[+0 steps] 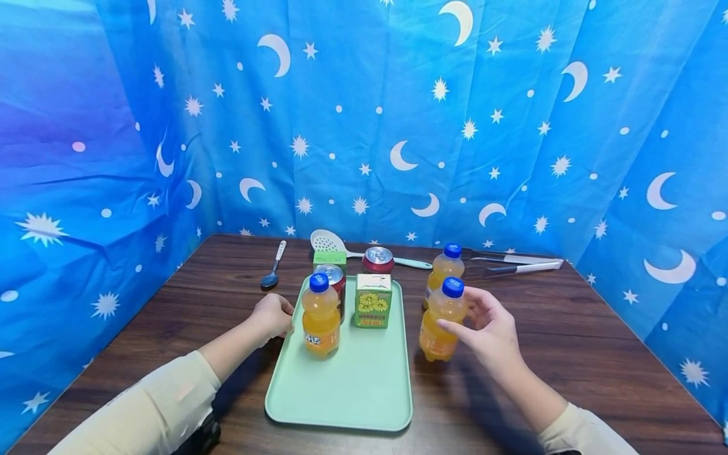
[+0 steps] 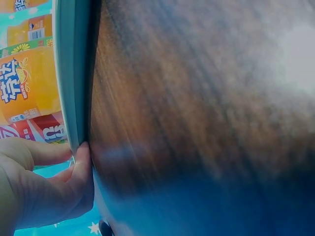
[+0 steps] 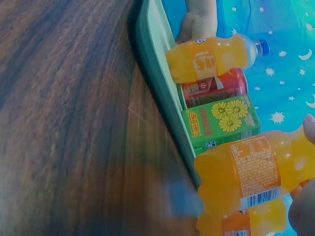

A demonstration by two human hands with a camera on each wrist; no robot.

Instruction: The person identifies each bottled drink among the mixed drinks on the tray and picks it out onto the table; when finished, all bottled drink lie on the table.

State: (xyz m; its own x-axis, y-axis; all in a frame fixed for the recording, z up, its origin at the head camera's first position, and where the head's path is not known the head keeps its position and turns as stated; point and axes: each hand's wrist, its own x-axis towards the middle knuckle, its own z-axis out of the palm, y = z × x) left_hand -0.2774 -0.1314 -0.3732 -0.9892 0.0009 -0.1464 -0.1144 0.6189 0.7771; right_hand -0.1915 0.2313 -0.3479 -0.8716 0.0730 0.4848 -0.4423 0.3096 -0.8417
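My left hand (image 1: 274,316) pinches the left rim of a light green tray (image 1: 341,404) between thumb and fingers, as the left wrist view shows closely. An orange soda bottle (image 1: 440,325) with a blue cap is in my right hand (image 1: 491,325), gripped around its upper part just right of the tray. On the tray stand another orange soda bottle (image 1: 321,325), a red soda can (image 1: 335,278) partly hidden behind it, and a green drink carton (image 1: 373,306) with yellow flowers. Behind the held bottle stands a third orange soda bottle (image 1: 443,265), partly covered.
Beyond the tray's far edge are a second red can (image 1: 378,259), another green carton (image 1: 330,258) and a slotted ladle (image 1: 328,241). A dark-bowled spoon (image 1: 270,279) lies at the left. Metal tongs (image 1: 523,264) lie at the back right. A blue star-patterned curtain (image 1: 364,126) encloses the table.
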